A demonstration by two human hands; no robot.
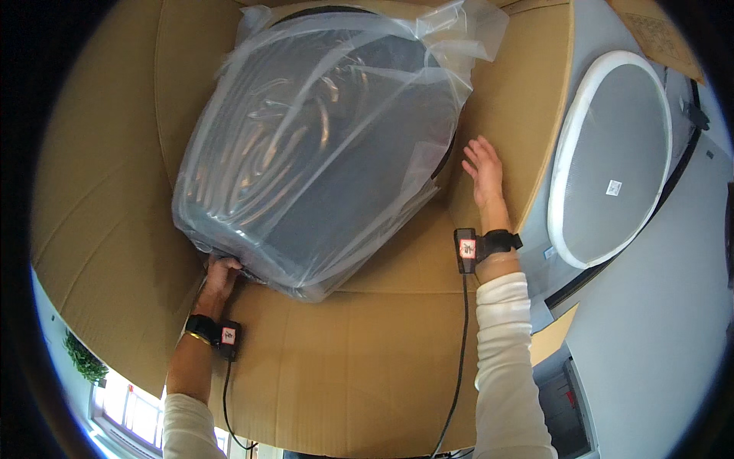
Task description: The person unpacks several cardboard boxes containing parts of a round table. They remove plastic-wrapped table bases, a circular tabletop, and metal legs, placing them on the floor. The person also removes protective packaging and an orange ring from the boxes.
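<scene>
A large, dark, rounded item (355,160) wrapped in clear plastic film lies tilted inside a big cardboard box (344,367). At its lower left corner, my left hand (222,274) grips the wrapped edge, with the fingers partly hidden beneath it. My right hand (484,169) is held apart from the item's right side, close to the box's right wall. Its fingers are spread and hold nothing. Loose plastic film (464,34) bunches up at the item's upper right. A black strap with a small cabled device sits on each wrist.
Outside the box on the right is an oval mesh panel (619,143) with a padded white rim and a printed label. Black cables (463,356) run down from both wrist devices. A green plant (84,358) and a window (132,410) appear at lower left.
</scene>
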